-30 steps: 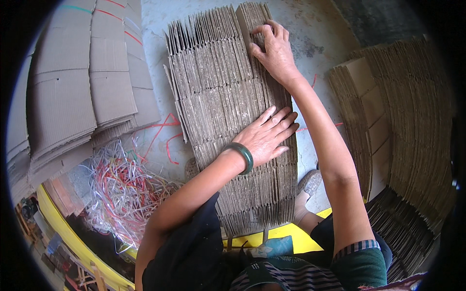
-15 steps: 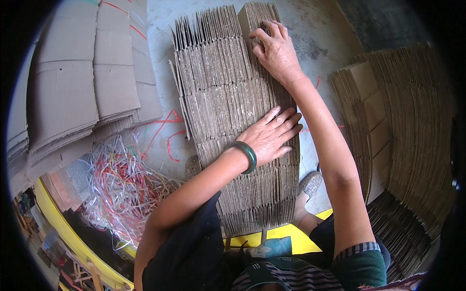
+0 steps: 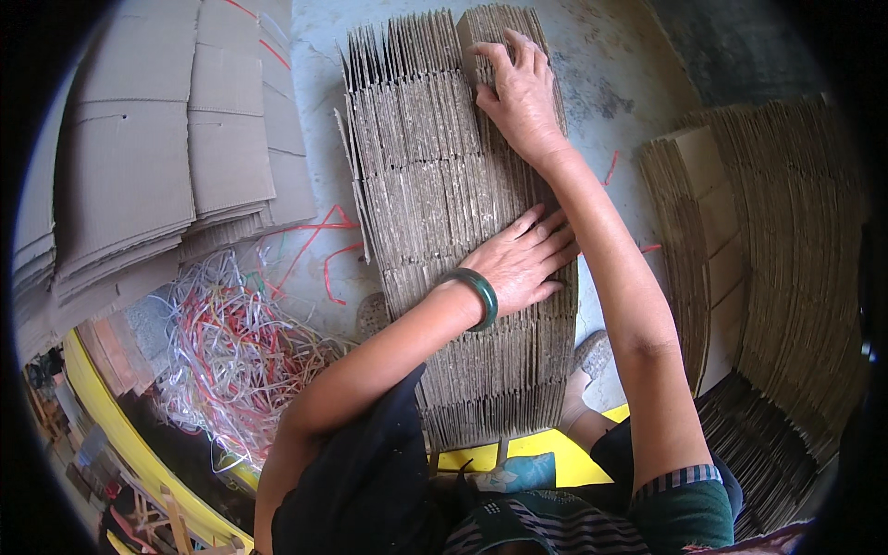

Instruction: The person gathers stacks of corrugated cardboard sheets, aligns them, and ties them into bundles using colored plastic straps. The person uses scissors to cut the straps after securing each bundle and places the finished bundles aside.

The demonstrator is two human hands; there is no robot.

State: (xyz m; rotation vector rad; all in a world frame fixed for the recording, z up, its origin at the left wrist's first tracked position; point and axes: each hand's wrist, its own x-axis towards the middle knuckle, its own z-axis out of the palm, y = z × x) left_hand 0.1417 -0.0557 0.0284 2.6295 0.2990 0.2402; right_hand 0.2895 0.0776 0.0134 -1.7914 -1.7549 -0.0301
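Observation:
A long bundle of flattened cardboard boxes (image 3: 435,217) stands on edge in front of me, its narrow ridged edges facing up. My left hand (image 3: 518,259), a dark green bangle at its wrist, lies flat across the middle right of the bundle with fingers stretched. At the far right end, my right hand (image 3: 520,97) rests on the top edges. Its fingers are bent and apart, the thumb and forefinger near a gap where one group of sheets parts from the others. What the right fingertips press against is partly hidden.
Stacked flat cardboard sheets (image 3: 129,157) lie at the left. A tangled heap of white and red plastic strapping (image 3: 245,356) sits below them. More bundled cardboard (image 3: 786,250) stands at the right. Red strap pieces (image 3: 328,227) lie on the floor beside a yellow edge (image 3: 102,393).
The view has shifted slightly, so the bundle appears a little further right. My right hand's fingers have risen slightly, and my left hand stays flat on the cardboard.

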